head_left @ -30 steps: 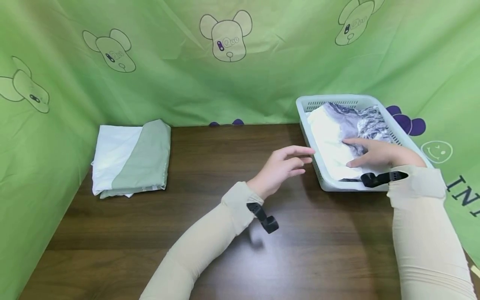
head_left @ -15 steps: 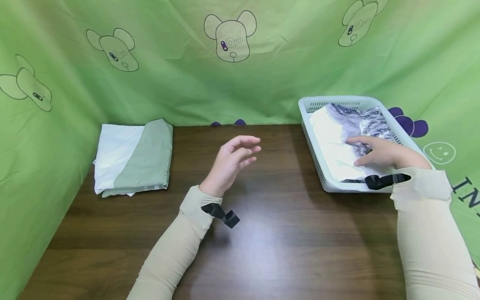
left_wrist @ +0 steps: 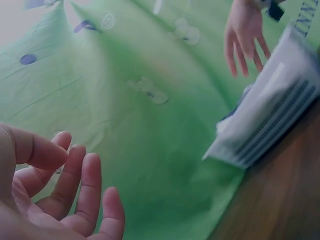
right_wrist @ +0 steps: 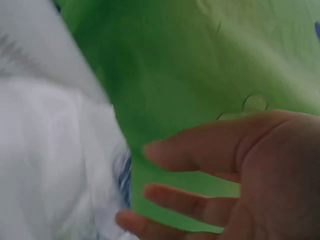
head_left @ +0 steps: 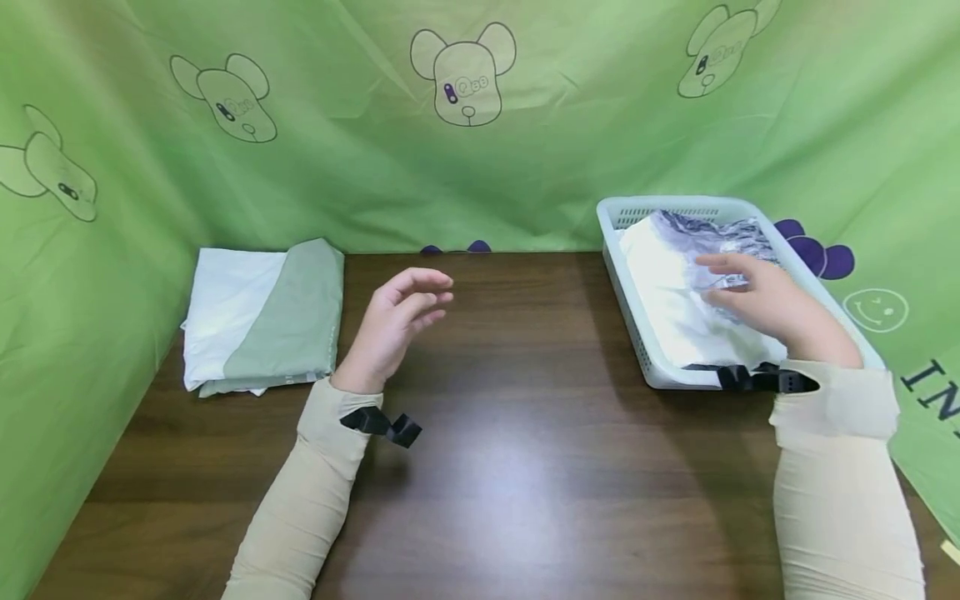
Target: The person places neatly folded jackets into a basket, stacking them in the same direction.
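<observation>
My right hand hovers over the basket with its fingers loosely spread and nothing in them. Beneath it, a folded white cloth with a dark blue-grey pattern lies in the pale blue plastic basket. The right wrist view shows the white cloth to the left of the fingertips. My left hand is raised above the table, fingers relaxed and holding nothing; the left wrist view shows its bent fingers. Nearest to it is a folded white and sage-green cloth on the table's left.
The brown wooden table stretches between the folded cloth and the basket. A green curtain with bear drawings hangs along the back and both sides, right behind the basket.
My left hand has moved left, from the basket's edge toward the green and white cloth. My right hand has lifted off the cloth in the basket, which stays in place.
</observation>
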Tool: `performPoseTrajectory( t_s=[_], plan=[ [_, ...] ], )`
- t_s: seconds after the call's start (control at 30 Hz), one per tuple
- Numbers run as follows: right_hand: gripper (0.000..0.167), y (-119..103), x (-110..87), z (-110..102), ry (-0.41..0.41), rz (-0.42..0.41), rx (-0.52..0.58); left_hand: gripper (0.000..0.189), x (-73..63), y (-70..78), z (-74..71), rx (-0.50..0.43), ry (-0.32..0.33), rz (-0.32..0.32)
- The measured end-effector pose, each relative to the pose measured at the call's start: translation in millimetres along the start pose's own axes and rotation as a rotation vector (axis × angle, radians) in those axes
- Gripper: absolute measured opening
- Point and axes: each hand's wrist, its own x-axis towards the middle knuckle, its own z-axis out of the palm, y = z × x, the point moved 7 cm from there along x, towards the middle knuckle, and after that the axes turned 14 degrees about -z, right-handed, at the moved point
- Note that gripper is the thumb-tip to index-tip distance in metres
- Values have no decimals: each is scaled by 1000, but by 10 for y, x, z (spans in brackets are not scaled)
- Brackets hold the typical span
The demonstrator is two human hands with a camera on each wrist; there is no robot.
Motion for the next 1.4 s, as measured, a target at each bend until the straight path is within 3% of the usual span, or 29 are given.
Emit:
performPoseTrajectory(
  t_s=[0.13, 0.23, 0.3, 0.4, 0.53, 0.67, 0.83, 0.93, 1.17, 1.4],
  plan=[
    [42, -375, -74, -36, 288, -42, 26, 24, -77, 125, -97, 47, 9, 47],
    [35, -684, -101, 13, 475, -98, 113, 25, -139, 200, -141, 142, 23, 94],
    [30, -879, -84, 81, 564, -167, 178, 26, -178, 241, -167, 230, 34, 136],
    [26, -1164, -15, 228, 621, -295, 262, 27, -252, 331, -205, 371, 60, 231],
    [24, -1411, 110, 470, 622, -398, 351, 28, -325, 449, -307, 520, 137, 327],
    [25, -1480, 271, 750, 582, -423, 441, 31, -380, 534, -498, 652, 284, 354],
    [32, -1486, 499, 1110, 509, -390, 617, 36, -484, 622, -762, 876, 512, 388],
    [34, -1501, 610, 1291, 489, -346, 703, 38, -516, 644, -904, 971, 602, 375],
    [36, -1646, 852, 1680, 428, -262, 935, 39, -556, 660, -1218, 952, 711, 305],
    [32, -1742, 1099, 2131, 355, -111, 1167, 39, -559, 574, -1586, 906, 810, 215]
  ],
)
